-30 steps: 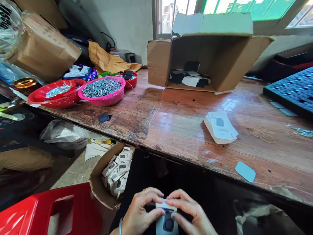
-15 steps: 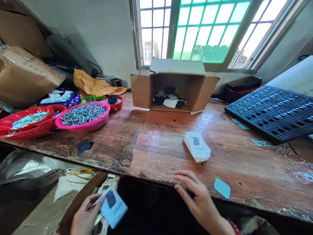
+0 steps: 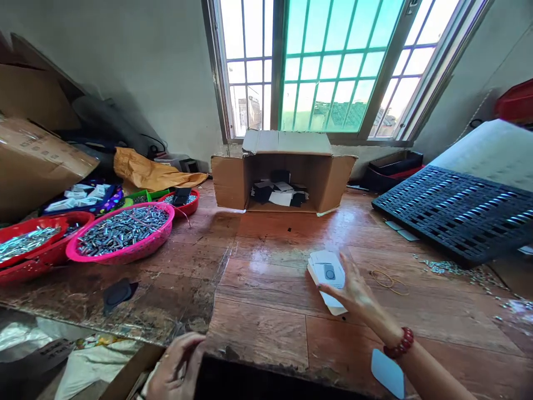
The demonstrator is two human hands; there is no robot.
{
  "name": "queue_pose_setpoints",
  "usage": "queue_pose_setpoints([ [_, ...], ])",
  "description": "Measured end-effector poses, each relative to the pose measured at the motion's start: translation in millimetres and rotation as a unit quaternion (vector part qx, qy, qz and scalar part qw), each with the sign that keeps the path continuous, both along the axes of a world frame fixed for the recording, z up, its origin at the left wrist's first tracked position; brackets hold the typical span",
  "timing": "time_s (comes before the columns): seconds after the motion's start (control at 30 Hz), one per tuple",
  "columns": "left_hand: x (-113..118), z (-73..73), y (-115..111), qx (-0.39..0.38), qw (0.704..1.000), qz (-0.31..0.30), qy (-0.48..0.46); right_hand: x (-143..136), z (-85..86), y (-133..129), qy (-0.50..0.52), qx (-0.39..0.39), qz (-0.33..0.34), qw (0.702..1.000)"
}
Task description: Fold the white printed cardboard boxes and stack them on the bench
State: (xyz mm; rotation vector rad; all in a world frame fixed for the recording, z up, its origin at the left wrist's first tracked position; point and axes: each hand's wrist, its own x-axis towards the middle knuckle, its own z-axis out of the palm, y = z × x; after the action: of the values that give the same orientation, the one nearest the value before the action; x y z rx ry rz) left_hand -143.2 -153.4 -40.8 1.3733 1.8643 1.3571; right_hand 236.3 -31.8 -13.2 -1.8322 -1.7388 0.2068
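My right hand (image 3: 353, 291) reaches over a stack of white cards (image 3: 322, 275), each apparently printed with a dark device picture. Its thumb lies at the near side of the stack and its fingers close round the far right side. My left hand (image 3: 177, 366) is at the table's front edge, fingers loosely bent with a gap to the thumb. Nothing shows in it, and its lower part is cut off. A pale blue rounded card (image 3: 387, 373) lies by my right forearm.
An open cardboard box (image 3: 228, 186) with black and white pieces inside stands under the window. A pink basket (image 3: 125, 255) of metal parts and red baskets (image 3: 31, 272) are left. A black slotted tray (image 3: 453, 216) leans right, near a rubber band (image 3: 389, 281) and scattered metal bits.
My right hand has moved forward from the table edge onto the card stack. The blue-white printed card that my left hand held is out of sight. The camera view has shifted.
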Motion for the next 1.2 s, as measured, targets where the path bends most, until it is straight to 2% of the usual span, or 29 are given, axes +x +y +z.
queue_pose_setpoints([
  [0.07, 36.0, 11.7, 16.5, 0.026, 0.997, -0.072, -0.027, -5.3, 1.0, 0.8, -0.018, -0.018, 0.014, 1.0],
  [0.2, 95.1, 21.9, 43.3, -0.011, 0.977, -0.195, -0.088, -5.7, 1.7, 2.9, -0.041, -0.048, 0.023, 0.998],
  [0.3, 125.0, 25.9, 56.5, -0.05, 0.96, -0.247, -0.12, 1.4, -0.6, 6.5, -0.034, -0.07, 0.017, 0.997],
  [0.4, 143.2, 27.3, 66.2, -0.083, 0.947, -0.276, -0.143, 5.8, -2.0, 6.6, -0.029, -0.06, 0.012, 0.998],
  [0.57, 154.8, 22.0, 76.7, -0.127, 0.93, -0.292, -0.182, 4.7, 3.1, -1.0, -0.025, -0.03, 0.02, 0.999],
  [0.73, 153.5, 15.4, 79.5, -0.15, 0.926, -0.297, -0.181, 5.6, 11.4, -4.4, -0.073, 0.013, 0.0, 0.997],
  [0.9, 151.6, 11.0, 80.1, -0.156, 0.916, -0.3, -0.215, 6.0, 12.2, -5.3, -0.097, 0.043, -0.006, 0.994],
  [1.13, 151.7, 16.9, 82.3, -0.166, 0.908, -0.293, -0.248, 9.1, 8.5, -2.6, -0.087, 0.045, -0.04, 0.994],
  [1.2, 153.4, 21.3, 82.0, -0.186, 0.893, -0.29, -0.291, 8.2, 10.0, -2.1, -0.06, 0.046, -0.046, 0.996],
])
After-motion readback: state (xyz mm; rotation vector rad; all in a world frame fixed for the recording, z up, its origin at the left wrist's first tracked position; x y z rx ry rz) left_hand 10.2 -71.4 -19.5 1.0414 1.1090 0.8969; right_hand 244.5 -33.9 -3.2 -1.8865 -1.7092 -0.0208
